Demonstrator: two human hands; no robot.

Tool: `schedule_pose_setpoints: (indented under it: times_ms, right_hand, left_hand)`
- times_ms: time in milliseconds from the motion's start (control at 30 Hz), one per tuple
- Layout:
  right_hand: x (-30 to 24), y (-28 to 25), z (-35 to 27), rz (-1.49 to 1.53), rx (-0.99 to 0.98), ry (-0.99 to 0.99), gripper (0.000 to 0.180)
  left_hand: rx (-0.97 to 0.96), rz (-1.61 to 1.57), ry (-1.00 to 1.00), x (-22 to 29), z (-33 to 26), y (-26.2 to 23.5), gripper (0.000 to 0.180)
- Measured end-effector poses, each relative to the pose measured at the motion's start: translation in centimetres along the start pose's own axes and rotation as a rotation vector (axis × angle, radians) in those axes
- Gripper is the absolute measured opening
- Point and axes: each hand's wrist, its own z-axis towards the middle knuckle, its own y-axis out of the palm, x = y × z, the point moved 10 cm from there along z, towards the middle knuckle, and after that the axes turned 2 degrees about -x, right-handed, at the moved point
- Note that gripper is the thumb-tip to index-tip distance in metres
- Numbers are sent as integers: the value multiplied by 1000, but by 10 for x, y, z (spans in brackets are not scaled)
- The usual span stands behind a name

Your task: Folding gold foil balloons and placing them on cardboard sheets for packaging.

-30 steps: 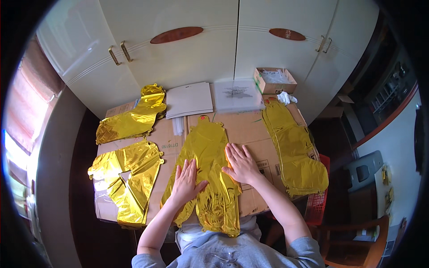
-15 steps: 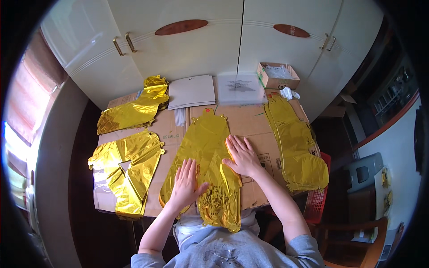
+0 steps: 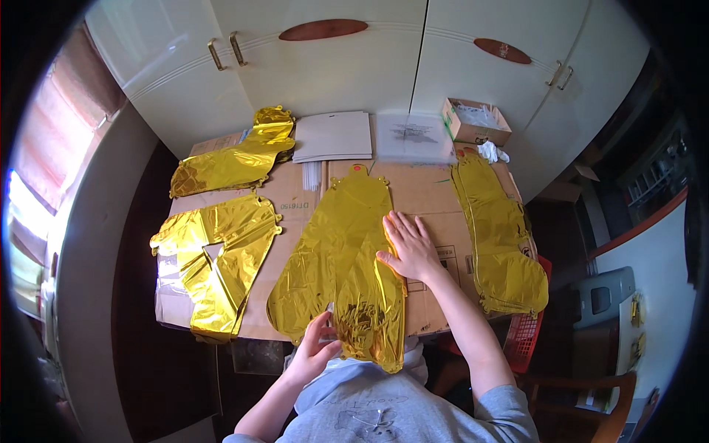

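Note:
A flat gold foil balloon (image 3: 343,244), with small tabs and a red dot at its far end, lies in front of me, its near end hanging over the table edge. My right hand (image 3: 410,247) rests flat along the balloon's right edge, fingers stretched out. At the lower left part, by the notch in the near edge, is my left hand (image 3: 316,348), fingers bent, thumb apart, with nothing visible between them. Whether its fingertips touch the foil I cannot tell. Other flat gold foil balloons lie around: one with a triangular hole (image 3: 221,266), one at the far left (image 3: 229,168), more at the right (image 3: 498,236).
Brown cardboard (image 3: 432,221) covers the table. Along the back are grey boards (image 3: 334,136), a clear plastic sheet (image 3: 413,139), a small open carton (image 3: 478,122) and a crumpled white piece (image 3: 492,153). White cabinets stand behind; a red basket (image 3: 523,340) and wooden chair (image 3: 583,391) stand at right.
My left hand has lifted off the foil and drawn back toward me, its fingers now bent. My right hand stays on the balloon's right edge. The view has shifted slightly.

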Motion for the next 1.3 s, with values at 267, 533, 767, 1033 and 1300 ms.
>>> schedule_pose_setpoints:
  times_ms: [267, 533, 767, 1033, 1300]
  right_hand:
    - [-3, -4, 0, -23, 61, -32, 80]
    - [-2, -3, -1, -20, 33, -23, 83]
    - [-5, -4, 0, -43, 5, -25, 85]
    - [4, -10, -8, -51, 2, 1, 82]
    - [23, -10, -19, -24, 7, 32, 82]
  left_hand:
    - [-54, 71, 20, 6, 14, 6, 69]
    - [-48, 30, 6, 20, 22, 6, 66]
    - [97, 1133, 351, 82, 38, -6, 71]
    - [-64, 1091, 319, 66, 57, 23, 77]
    - [-4, 1139, 399, 71, 61, 33, 77]
